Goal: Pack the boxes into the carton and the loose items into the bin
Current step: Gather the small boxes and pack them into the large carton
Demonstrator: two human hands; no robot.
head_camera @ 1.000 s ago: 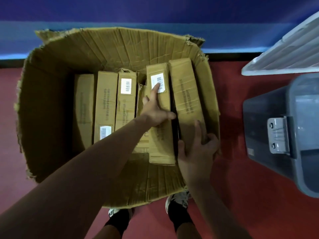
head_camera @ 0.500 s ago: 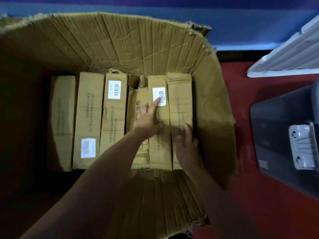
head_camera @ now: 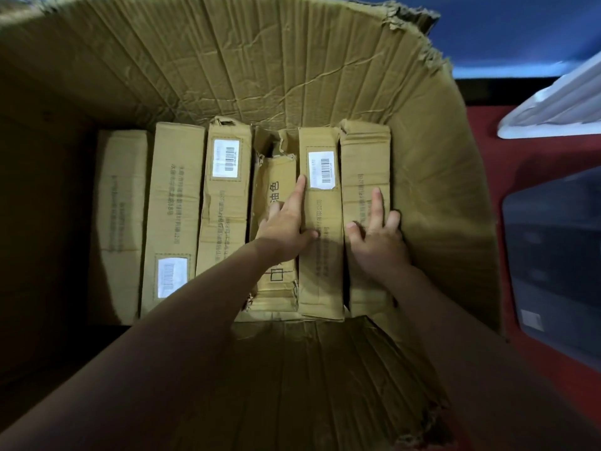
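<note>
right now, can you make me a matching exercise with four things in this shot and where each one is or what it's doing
Things:
1. left hand
2. right hand
3. grey bin
4. torn box

Places or states:
A. on the red floor, outside the carton to its right
B. flat on the rightmost box
C. fourth from the left, sunk below its neighbours
D. spread over the torn box and the labelled box beside it

Pairs: 1-D, 2-B, 3-A, 4-C
</note>
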